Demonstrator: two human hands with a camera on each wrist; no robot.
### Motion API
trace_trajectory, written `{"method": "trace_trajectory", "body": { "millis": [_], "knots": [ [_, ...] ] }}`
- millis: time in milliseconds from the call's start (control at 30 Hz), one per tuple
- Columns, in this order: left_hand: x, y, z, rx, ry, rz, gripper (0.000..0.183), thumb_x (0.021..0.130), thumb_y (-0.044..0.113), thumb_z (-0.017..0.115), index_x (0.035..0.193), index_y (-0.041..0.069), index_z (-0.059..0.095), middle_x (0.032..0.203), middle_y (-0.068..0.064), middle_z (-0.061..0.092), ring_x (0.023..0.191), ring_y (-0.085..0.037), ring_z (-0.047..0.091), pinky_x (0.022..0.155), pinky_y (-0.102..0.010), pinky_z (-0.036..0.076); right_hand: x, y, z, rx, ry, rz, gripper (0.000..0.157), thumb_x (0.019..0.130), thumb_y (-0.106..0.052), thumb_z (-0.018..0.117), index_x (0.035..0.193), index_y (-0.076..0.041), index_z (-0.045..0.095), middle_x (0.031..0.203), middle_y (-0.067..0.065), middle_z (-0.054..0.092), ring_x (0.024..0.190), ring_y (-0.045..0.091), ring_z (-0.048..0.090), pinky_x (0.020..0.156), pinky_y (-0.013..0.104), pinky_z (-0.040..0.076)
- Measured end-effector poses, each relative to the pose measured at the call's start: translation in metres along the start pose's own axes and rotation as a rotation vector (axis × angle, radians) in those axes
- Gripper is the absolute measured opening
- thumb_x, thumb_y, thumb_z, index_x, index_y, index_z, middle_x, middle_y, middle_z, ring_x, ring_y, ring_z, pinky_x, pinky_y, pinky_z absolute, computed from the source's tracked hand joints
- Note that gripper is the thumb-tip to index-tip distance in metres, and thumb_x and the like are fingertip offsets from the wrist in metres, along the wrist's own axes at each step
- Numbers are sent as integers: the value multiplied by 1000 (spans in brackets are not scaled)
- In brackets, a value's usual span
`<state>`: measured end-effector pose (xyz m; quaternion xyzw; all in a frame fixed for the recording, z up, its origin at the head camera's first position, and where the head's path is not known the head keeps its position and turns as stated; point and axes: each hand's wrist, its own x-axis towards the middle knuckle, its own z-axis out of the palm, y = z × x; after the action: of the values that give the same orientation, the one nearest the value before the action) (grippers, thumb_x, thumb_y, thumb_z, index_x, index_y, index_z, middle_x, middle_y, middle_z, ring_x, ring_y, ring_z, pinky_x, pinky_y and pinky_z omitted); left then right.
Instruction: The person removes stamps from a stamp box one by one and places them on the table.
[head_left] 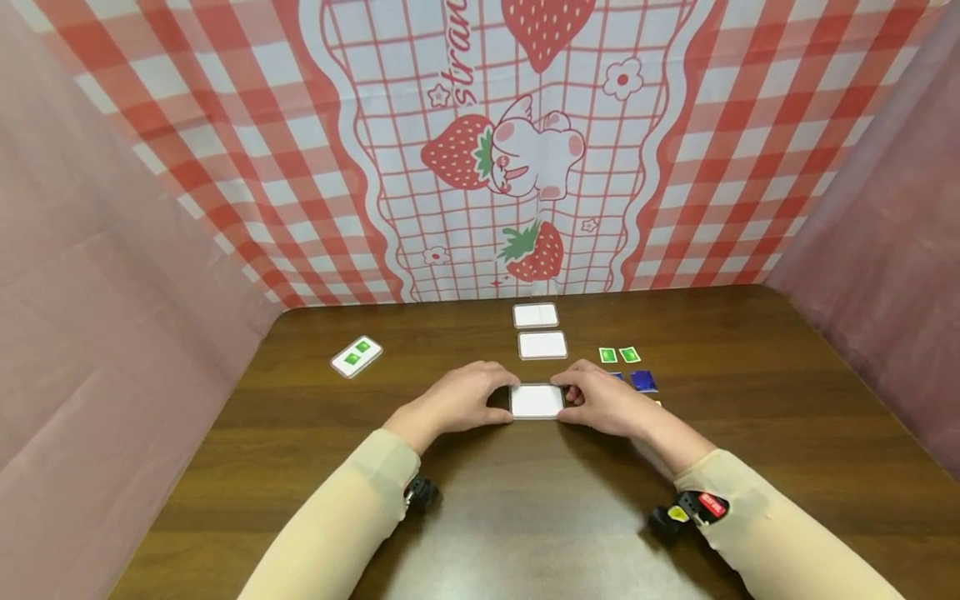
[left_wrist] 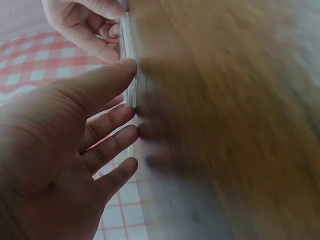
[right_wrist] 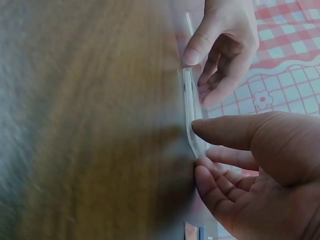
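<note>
A white card in a clear plastic case (head_left: 537,402) lies flat on the brown table, or very close to it, between both hands. My left hand (head_left: 459,398) grips its left end, thumb at the near corner and index finger at the far one. Its other fingers are spread in the left wrist view. On the right end, my right hand (head_left: 604,400) holds the case the same way, thumb at the near corner. The right wrist view shows the case edge-on (right_wrist: 189,102), with the remaining right fingers curled beside it.
Two similar white cards, a nearer one (head_left: 542,345) and a farther one (head_left: 536,315), lie beyond the hands. A card with two green squares (head_left: 357,357) is at left. Small green pieces (head_left: 629,355) and a blue piece (head_left: 643,381) lie by the right hand. A checked curtain (head_left: 540,167) hangs behind.
</note>
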<state>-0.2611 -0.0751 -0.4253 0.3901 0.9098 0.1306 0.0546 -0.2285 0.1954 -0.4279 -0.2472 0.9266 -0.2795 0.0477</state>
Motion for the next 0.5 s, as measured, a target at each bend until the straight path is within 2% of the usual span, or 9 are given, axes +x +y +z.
{"method": "trace_trajectory", "body": {
  "millis": [200, 500],
  "knots": [
    [15, 2, 2, 39, -13, -7, 50, 103, 35, 83, 147, 15, 70, 147, -5, 67, 136, -24, 62, 114, -42, 51, 4, 4, -5, -3, 1, 4, 52, 93, -8, 89, 136, 13, 69, 114, 16, 64, 91, 15, 63, 78, 29, 54],
    [30, 3, 0, 63, -22, -32, 48, 104, 36, 80, 148, 17, 69, 149, -4, 66, 138, -23, 60, 115, -41, 50, 12, 6, -9, -49, 30, 62, 49, 92, -7, 87, 133, 13, 71, 110, 17, 64, 90, 19, 63, 80, 36, 54]
  ]
}}
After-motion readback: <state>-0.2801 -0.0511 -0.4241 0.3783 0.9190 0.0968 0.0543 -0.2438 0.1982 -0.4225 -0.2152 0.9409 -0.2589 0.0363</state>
